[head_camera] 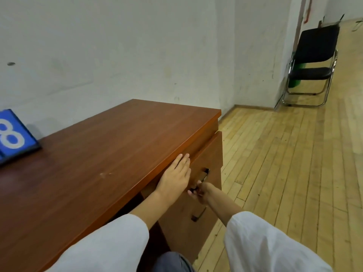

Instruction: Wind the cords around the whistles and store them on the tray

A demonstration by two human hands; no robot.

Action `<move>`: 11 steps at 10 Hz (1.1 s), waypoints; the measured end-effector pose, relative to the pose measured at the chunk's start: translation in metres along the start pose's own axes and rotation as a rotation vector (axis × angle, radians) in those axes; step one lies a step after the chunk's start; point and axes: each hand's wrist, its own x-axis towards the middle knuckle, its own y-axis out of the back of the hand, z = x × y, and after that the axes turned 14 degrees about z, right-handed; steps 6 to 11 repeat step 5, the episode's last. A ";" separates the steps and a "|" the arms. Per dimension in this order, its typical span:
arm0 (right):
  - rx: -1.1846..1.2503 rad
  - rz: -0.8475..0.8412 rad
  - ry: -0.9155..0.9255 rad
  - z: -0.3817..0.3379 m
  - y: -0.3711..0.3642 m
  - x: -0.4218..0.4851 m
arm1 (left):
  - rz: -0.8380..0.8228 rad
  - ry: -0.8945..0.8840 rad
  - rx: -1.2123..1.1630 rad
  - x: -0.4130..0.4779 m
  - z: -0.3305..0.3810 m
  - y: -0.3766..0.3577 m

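Note:
No whistle, cord or tray shows in the head view. My left hand (pixel 175 176) lies flat with fingers together against the front edge of the brown wooden desk (pixel 110 154), just above the top drawer (pixel 210 154). My right hand (pixel 200 191) is curled around the dark metal handle (pixel 203 176) of that drawer. The drawer front stands slightly out from the desk body. Both arms wear white sleeves.
A blue sign with a white figure 8 (pixel 13 136) stands at the desk's far left. A second drawer handle (pixel 198 214) sits lower down. A black folding chair (pixel 312 63) stands by the white wall on the wooden floor to the right.

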 end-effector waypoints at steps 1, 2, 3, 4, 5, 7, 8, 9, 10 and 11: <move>0.040 -0.011 -0.004 0.000 -0.008 0.007 | 0.003 0.019 -0.013 0.002 0.000 -0.006; 0.080 -0.023 -0.004 0.002 -0.013 0.013 | 0.014 0.010 -0.033 0.005 0.004 -0.012; 0.074 -0.046 0.034 0.004 -0.013 0.014 | 0.007 0.007 -0.077 0.011 0.013 -0.019; -0.006 -0.030 0.130 0.007 -0.009 0.019 | 0.054 0.015 -0.180 0.024 0.025 -0.031; 0.059 0.132 0.354 0.002 -0.001 0.027 | 0.251 0.339 -0.553 0.053 0.036 -0.029; 0.059 0.132 0.354 0.002 -0.001 0.027 | 0.251 0.339 -0.553 0.053 0.036 -0.029; 0.059 0.132 0.354 0.002 -0.001 0.027 | 0.251 0.339 -0.553 0.053 0.036 -0.029; 0.059 0.132 0.354 0.002 -0.001 0.027 | 0.251 0.339 -0.553 0.053 0.036 -0.029; 0.059 0.132 0.354 0.002 -0.001 0.027 | 0.251 0.339 -0.553 0.053 0.036 -0.029; 0.059 0.132 0.354 0.002 -0.001 0.027 | 0.251 0.339 -0.553 0.053 0.036 -0.029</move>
